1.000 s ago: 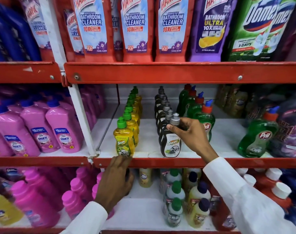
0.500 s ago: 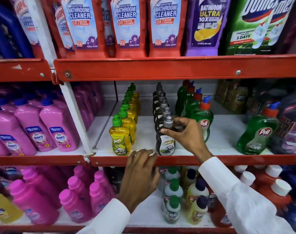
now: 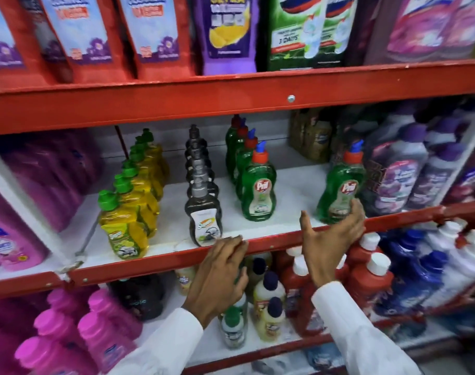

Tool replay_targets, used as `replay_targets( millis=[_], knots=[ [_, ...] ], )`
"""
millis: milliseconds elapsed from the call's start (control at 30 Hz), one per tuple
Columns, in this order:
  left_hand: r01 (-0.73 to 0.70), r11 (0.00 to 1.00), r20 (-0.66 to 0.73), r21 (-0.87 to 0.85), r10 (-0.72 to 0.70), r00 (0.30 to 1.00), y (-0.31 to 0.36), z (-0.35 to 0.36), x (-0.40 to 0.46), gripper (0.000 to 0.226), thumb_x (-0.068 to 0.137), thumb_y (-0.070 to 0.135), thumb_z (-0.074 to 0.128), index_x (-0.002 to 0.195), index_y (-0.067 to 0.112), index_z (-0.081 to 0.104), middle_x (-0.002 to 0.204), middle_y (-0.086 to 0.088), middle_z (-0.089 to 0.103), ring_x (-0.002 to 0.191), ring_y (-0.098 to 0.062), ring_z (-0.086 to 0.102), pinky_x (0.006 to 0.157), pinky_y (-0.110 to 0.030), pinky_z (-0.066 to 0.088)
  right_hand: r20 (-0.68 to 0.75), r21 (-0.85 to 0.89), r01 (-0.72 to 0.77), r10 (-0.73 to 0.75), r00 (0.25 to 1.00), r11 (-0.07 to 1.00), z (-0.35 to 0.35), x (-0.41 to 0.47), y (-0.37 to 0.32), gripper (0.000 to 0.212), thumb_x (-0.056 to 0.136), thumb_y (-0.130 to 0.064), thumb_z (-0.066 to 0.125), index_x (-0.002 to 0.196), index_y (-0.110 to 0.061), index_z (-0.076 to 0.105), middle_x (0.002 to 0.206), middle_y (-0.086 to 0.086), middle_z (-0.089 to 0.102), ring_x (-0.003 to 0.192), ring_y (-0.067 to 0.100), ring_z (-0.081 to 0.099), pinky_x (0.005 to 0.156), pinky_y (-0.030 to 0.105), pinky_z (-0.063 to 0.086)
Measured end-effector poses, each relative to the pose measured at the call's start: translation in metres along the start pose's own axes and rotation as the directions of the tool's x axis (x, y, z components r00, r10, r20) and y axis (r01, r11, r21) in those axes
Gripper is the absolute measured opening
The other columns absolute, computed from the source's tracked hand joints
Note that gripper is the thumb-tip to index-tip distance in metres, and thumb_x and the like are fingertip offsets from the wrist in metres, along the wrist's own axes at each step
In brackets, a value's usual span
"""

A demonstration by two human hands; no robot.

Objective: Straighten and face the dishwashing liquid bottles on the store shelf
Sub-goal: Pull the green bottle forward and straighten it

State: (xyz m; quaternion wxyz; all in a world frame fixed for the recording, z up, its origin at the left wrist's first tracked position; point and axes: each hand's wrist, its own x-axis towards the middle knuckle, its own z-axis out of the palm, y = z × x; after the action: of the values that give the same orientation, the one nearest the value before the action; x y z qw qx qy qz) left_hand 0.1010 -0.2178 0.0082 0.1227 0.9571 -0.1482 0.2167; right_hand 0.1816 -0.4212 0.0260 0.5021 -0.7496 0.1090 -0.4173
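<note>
The middle shelf (image 3: 155, 262) holds three rows of dishwashing liquid: yellow bottles with green caps (image 3: 125, 234), dark bottles with grey caps (image 3: 204, 220), and green Pril bottles with red caps (image 3: 258, 193). One more green Pril bottle (image 3: 339, 185) stands alone to the right, tilted slightly, near the shelf's front. My right hand (image 3: 331, 239) reaches up to it; the fingers curl against its lower right side and the thumb is spread away to the left. My left hand (image 3: 220, 274) lies with its fingertips on the red shelf edge, just below the front dark bottle, holding nothing.
Pink bottles (image 3: 9, 239) fill the bay to the left and purple bottles (image 3: 398, 174) crowd the right. Cleaner pouches (image 3: 152, 36) stand on the shelf above. Below are small capped bottles (image 3: 269, 301) and red bottles with white caps (image 3: 371, 277). White shelf surface (image 3: 296, 190) shows between the Pril bottles.
My right hand let go of the dark bottle's cap and moved right to the lone green Pril bottle. My left hand rose to the shelf edge. The view shifted right.
</note>
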Motion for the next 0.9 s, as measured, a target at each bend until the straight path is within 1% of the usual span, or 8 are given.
replay_targets(
  millis=[100, 167, 233, 333, 467, 600, 733, 900],
  knots=[
    [0.022, 0.999, 0.015, 0.026, -0.022, 1.000, -0.001, 0.003, 0.001, 0.053, 0.085, 0.031, 0.058, 0.134, 0.013, 0.050, 0.137, -0.007, 0.054, 0.126, -0.024, 0.048, 0.107, -0.044, 0.043, 0.047, -0.059, -0.088, 0.091, 0.995, 0.994, 0.006, 0.027, 0.015, 0.107, 0.074, -0.037, 0.083, 0.152, 0.002, 0.020, 0.158, 0.026, 0.028, 0.145, 0.040, 0.026, 0.122, 0.043, 0.019],
    [0.034, 0.999, 0.016, 0.042, -0.035, 0.999, -0.002, 0.004, 0.001, 0.054, 0.086, 0.033, 0.058, 0.136, 0.013, 0.049, 0.139, -0.007, 0.053, 0.128, -0.024, 0.047, 0.111, -0.042, 0.040, 0.056, -0.090, -0.126, 0.132, 0.990, 0.988, 0.010, 0.041, 0.019, 0.108, 0.075, -0.040, 0.082, 0.152, 0.001, 0.019, 0.157, 0.026, 0.031, 0.145, 0.041, 0.029, 0.122, 0.048, 0.024],
    [0.042, 0.998, 0.023, 0.053, -0.043, 0.999, -0.003, 0.004, 0.000, 0.056, 0.087, 0.033, 0.058, 0.137, 0.013, 0.047, 0.140, -0.006, 0.052, 0.130, -0.024, 0.046, 0.114, -0.038, 0.036, 0.048, -0.103, -0.132, 0.138, 0.989, 0.986, 0.013, 0.052, 0.021, 0.100, 0.075, -0.039, 0.081, 0.149, 0.000, 0.027, 0.151, 0.025, 0.040, 0.140, 0.041, 0.037, 0.118, 0.049, 0.031],
    [0.053, 0.998, 0.032, 0.037, -0.055, 0.998, -0.002, 0.001, -0.002, 0.057, 0.087, 0.033, 0.058, 0.139, 0.013, 0.045, 0.142, -0.006, 0.050, 0.132, -0.023, 0.044, 0.113, -0.038, 0.036, 0.038, -0.092, -0.116, 0.120, 0.992, 0.989, 0.014, 0.059, 0.023, 0.087, 0.071, -0.035, 0.083, 0.140, -0.003, 0.039, 0.138, 0.022, 0.050, 0.129, 0.040, 0.045, 0.111, 0.050, 0.039],
    [0.047, 0.998, 0.025, 0.035, -0.048, 0.999, 0.000, -0.003, -0.004, 0.056, 0.087, 0.031, 0.060, 0.138, 0.013, 0.046, 0.140, -0.005, 0.051, 0.130, -0.019, 0.045, 0.113, -0.031, 0.031, 0.100, -0.102, -0.034, 0.044, 0.994, 0.994, 0.015, 0.042, 0.011, 0.086, 0.071, -0.043, 0.081, 0.134, -0.003, 0.040, 0.131, 0.021, 0.052, 0.122, 0.037, 0.046, 0.106, 0.049, 0.043],
    [0.045, 0.998, 0.013, 0.044, -0.046, 0.999, 0.000, -0.007, -0.006, 0.055, 0.086, 0.030, 0.060, 0.136, 0.012, 0.048, 0.139, -0.005, 0.053, 0.129, -0.019, 0.046, 0.114, -0.027, 0.021, 0.233, -0.081, 0.083, -0.062, 0.970, 0.993, 0.024, 0.009, -0.016, 0.086, 0.070, -0.053, 0.079, 0.130, -0.004, 0.042, 0.124, 0.016, 0.052, 0.117, 0.031, 0.045, 0.102, 0.044, 0.044],
    [0.041, 0.999, -0.004, 0.015, -0.041, 0.999, -0.001, -0.011, -0.010, 0.053, 0.086, 0.029, 0.059, 0.135, 0.012, 0.048, 0.137, -0.003, 0.052, 0.129, -0.015, 0.042, 0.111, -0.022, 0.027, 0.349, -0.056, 0.103, -0.077, 0.934, 0.993, 0.037, -0.024, -0.040, 0.086, 0.068, -0.060, 0.076, 0.127, -0.006, 0.043, 0.119, 0.012, 0.051, 0.111, 0.026, 0.047, 0.096, 0.043, 0.049],
    [0.032, 0.999, -0.004, 0.010, -0.032, 0.999, 0.001, -0.011, -0.013, 0.055, 0.086, 0.029, 0.056, 0.138, 0.012, 0.045, 0.142, -0.003, 0.048, 0.134, -0.015, 0.039, 0.114, -0.021, 0.021, 0.390, -0.085, 0.093, -0.053, 0.919, 0.992, 0.047, -0.038, -0.043, 0.088, 0.067, -0.062, 0.077, 0.126, -0.006, 0.043, 0.117, 0.012, 0.051, 0.110, 0.028, 0.049, 0.094, 0.047, 0.050]
  ],
)
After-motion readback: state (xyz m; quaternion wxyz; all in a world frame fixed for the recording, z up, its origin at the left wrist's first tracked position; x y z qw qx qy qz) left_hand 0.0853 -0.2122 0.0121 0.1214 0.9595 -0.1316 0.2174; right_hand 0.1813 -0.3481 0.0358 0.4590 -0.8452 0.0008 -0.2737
